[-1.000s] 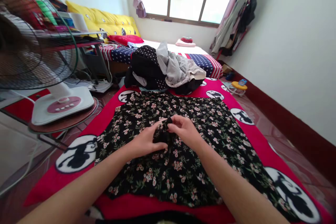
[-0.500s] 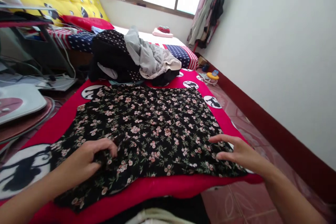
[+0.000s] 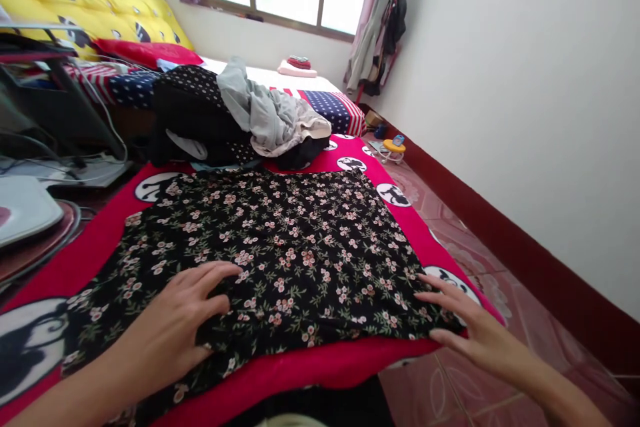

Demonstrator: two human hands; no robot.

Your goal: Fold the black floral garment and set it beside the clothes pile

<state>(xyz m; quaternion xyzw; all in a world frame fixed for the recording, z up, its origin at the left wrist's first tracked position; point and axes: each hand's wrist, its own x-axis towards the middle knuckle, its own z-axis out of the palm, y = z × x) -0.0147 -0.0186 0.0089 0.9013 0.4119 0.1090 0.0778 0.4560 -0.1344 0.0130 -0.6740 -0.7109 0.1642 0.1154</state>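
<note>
A black garment with a pink floral print (image 3: pixel 300 247) lies spread out on a red blanket (image 3: pixel 350 357) with round black-and-white animal patches. My left hand (image 3: pixel 187 313) rests on the garment's left part, fingers spread and slightly bent, with nothing gripped between them. Over the near right corner of the garment, my right hand (image 3: pixel 455 317) has its fingers stretched out and apart, the thumb by the hem. The cloth between the hands lies mostly flat, with small creases along the near edge.
A heap of clothes (image 3: pixel 235 120), black dotted and grey, sits at the blanket's far end. Behind it stands a bed with a yellow cushioned back (image 3: pixel 95 3). A yellow stool (image 3: pixel 394 147) is by the right wall, and a white chair seat (image 3: pixel 25 210) at left.
My left hand has let go of the bunched cloth and opened, and that patch now lies flatter. My right hand has spread its fingers at the near right corner. The view has shifted slightly right.
</note>
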